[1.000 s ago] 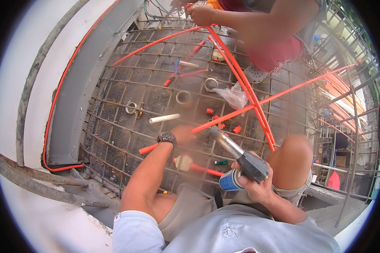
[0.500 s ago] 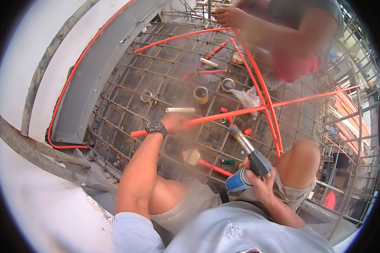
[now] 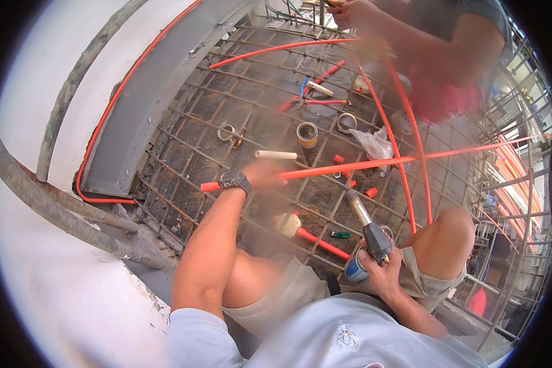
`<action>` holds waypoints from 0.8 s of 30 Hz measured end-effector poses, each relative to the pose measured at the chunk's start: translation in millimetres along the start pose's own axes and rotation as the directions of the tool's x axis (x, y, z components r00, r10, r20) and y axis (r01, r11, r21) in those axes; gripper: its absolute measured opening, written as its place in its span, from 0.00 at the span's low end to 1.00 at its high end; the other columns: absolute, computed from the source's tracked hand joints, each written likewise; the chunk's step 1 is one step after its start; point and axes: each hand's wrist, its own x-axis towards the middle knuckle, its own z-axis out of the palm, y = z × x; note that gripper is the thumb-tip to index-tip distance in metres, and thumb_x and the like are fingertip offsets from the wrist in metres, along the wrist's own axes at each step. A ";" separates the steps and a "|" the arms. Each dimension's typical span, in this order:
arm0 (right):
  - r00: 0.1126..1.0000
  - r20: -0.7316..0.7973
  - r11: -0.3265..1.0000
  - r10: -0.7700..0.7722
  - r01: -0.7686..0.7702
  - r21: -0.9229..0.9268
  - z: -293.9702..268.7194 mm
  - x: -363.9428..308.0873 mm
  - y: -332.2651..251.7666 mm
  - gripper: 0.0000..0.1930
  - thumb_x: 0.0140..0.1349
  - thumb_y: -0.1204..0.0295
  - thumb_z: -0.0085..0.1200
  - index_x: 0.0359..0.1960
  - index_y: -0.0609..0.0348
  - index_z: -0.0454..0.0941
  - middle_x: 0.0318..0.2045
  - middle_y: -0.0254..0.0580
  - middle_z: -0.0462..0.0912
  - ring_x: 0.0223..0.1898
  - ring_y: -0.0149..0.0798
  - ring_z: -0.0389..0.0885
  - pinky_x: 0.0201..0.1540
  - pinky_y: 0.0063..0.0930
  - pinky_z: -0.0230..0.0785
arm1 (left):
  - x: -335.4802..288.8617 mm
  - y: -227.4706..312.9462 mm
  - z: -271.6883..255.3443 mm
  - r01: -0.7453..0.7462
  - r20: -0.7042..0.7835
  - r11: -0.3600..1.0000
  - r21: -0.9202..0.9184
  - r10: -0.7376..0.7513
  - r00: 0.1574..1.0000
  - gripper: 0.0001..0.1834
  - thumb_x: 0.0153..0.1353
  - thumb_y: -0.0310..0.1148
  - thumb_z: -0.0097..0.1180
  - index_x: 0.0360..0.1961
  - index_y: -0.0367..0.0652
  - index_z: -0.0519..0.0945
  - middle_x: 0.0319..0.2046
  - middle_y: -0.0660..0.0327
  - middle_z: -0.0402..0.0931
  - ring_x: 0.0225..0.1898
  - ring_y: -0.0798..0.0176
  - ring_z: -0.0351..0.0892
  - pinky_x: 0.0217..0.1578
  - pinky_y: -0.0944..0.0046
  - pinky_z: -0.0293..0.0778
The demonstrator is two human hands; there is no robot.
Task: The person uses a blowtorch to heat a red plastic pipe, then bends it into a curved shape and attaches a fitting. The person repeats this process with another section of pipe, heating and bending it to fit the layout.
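My left hand [image 3: 262, 176], with a dark watch on its wrist, is closed around an orange plastic pipe [image 3: 343, 166] near its left end. The pipe runs off to the right, across two other orange pipes. Near my right knee, my right hand [image 3: 384, 268] grips a gas torch [image 3: 375, 240] with a blue canister [image 3: 354, 270] under its black body. Its metal nozzle points up and away, a little below the held pipe and apart from it. Some of my left fingers are blurred.
A rebar grid [image 3: 184, 144] covers the floor. On it lie a cream tube [image 3: 276, 155], an open can [image 3: 307, 135], tape rolls [image 3: 346, 122], a plastic bag [image 3: 374, 144], pliers [image 3: 302, 92] and a green lighter [image 3: 340, 234]. Another person [image 3: 466, 43] works at the upper right.
The torch has turned slightly, its canister now more hidden behind my right hand. The view has shifted a little. Near the other person, the tops of two orange pipes have moved apart.
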 end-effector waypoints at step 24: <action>0.970 -0.157 0.979 0.183 -0.167 0.114 0.5 0.9 28.2 0.06 0.67 0.73 0.66 0.39 0.62 0.82 0.30 0.27 0.79 0.33 0.24 0.73 0.37 0.23 0.67 | 36.5 64.3 20.6 0.025 0.054 0.990 0.140 -0.033 0.998 0.23 0.59 0.42 0.71 0.54 0.42 0.86 0.42 0.50 0.87 0.48 0.47 0.85 0.50 0.50 0.77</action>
